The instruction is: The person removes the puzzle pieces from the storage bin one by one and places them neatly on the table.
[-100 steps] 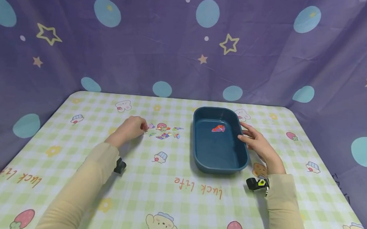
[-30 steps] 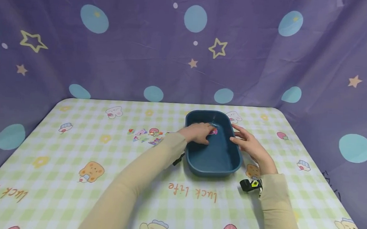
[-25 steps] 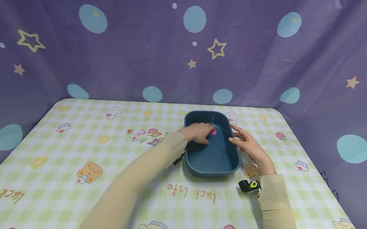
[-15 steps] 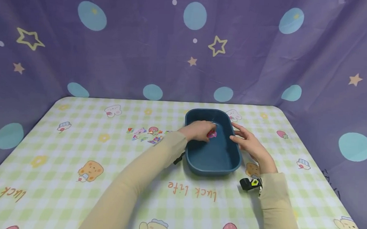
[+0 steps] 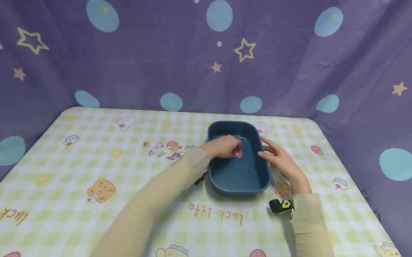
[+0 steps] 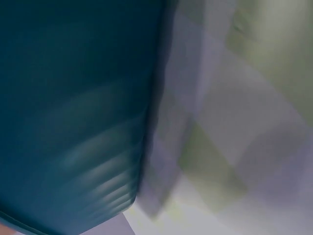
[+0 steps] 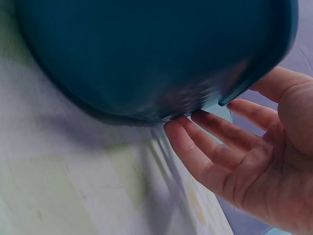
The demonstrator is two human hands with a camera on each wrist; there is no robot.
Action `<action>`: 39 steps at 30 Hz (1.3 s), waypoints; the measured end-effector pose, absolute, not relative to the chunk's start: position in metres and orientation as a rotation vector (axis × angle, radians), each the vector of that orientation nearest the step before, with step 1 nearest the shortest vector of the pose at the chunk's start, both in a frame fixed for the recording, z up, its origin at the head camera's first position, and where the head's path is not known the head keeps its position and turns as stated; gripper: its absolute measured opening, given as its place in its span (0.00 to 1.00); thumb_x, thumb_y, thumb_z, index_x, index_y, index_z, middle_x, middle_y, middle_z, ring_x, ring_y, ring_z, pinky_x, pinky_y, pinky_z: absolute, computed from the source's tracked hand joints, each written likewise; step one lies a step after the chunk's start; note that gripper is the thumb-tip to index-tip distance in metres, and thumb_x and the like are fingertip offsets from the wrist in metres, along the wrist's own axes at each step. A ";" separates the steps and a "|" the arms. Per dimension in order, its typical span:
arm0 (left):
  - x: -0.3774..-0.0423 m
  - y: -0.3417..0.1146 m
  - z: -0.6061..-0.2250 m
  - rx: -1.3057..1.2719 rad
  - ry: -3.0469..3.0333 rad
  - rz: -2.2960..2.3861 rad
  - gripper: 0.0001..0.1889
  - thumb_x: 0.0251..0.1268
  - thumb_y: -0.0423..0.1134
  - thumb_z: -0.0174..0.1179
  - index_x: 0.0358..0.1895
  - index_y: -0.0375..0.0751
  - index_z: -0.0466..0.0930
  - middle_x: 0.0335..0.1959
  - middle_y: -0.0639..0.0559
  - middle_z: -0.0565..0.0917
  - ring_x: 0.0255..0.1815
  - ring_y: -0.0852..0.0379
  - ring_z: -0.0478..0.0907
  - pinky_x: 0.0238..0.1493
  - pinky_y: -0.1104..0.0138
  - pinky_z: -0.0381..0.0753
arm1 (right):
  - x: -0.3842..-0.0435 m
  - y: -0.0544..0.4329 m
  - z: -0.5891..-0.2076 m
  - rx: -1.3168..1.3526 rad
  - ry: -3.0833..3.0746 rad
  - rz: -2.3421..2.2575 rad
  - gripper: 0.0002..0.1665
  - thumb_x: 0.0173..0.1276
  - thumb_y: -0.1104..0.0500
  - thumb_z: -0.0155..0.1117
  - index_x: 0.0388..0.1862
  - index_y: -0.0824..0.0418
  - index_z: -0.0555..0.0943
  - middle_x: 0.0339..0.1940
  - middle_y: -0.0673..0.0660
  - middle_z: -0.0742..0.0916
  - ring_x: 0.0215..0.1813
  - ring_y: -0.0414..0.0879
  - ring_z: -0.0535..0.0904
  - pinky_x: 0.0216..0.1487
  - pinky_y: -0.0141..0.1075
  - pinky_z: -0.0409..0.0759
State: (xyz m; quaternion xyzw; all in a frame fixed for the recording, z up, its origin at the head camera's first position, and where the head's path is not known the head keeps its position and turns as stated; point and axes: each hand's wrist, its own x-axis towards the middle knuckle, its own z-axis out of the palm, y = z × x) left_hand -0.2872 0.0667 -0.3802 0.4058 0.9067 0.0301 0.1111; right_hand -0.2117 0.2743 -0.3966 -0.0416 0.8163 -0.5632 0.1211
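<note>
My left hand (image 5: pixel 224 145) reaches over the left rim into a dark teal rectangular container (image 5: pixel 240 178), its fingers bent down near the floor. Right at its fingertips lies a flat red-and-pink piece (image 5: pixel 237 154), partly covered by the hand; whether the fingers pinch it I cannot tell. My right hand (image 5: pixel 284 160) steadies the container's right side. In the right wrist view, its long fingers (image 7: pixel 193 147) extend to the outer wall, with the thumb up by the rim. The left wrist view is filled by the container's outer wall (image 6: pixel 88 122), and the left hand's fingers are hidden there.
Several small, flat, colourful pieces (image 5: pixel 174 156) lie on the checked tablecloth (image 5: pixel 136 187), left of the container and close to the left sleeve (image 5: pixel 164 192). A purple patterned curtain (image 5: pixel 161 56) hangs behind the table.
Over three seconds, my left hand has gone from the loose pieces into the container. Lately its fingers have bent more, and the red-and-pink piece has shifted slightly nearer. The right hand has stayed put.
</note>
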 end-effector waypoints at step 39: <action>-0.275 -0.001 -0.324 1.162 2.711 0.508 0.18 0.54 0.31 0.57 0.51 0.40 0.77 0.42 0.50 0.78 0.41 0.57 0.74 0.45 0.69 0.74 | -0.209 0.273 -0.394 -0.112 2.391 -1.602 0.38 0.67 0.51 0.54 0.72 0.43 0.50 0.68 0.63 0.64 0.63 0.57 0.64 0.45 0.37 0.69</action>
